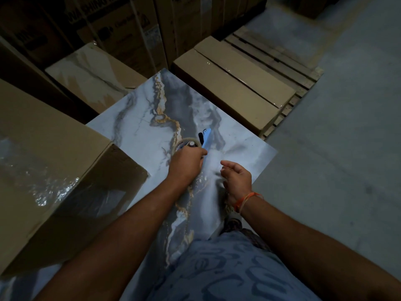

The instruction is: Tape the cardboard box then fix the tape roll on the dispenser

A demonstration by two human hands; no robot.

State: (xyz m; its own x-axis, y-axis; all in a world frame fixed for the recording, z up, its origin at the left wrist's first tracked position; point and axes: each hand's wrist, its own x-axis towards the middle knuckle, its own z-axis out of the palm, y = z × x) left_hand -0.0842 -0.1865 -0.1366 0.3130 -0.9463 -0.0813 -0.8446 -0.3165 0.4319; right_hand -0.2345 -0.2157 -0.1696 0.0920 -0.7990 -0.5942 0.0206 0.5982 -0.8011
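A blue tape dispenser (206,139) with a clear tape roll (188,144) on it rests on a marbled blue-grey slab (152,118). My left hand (186,165) is closed on the dispenser at the roll, hiding its near part. My right hand (236,177) hovers just to the right, fingers loosely apart and holding nothing. A large cardboard box (47,161) with shiny clear tape across its top stands at the left, touching the slab's edge.
Flat cardboard boxes (234,83) lie on a wooden pallet (275,55) behind the slab. Another taped box (91,74) and tall stacked cartons (121,25) fill the back left. Grey concrete floor (347,127) spreads to the right.
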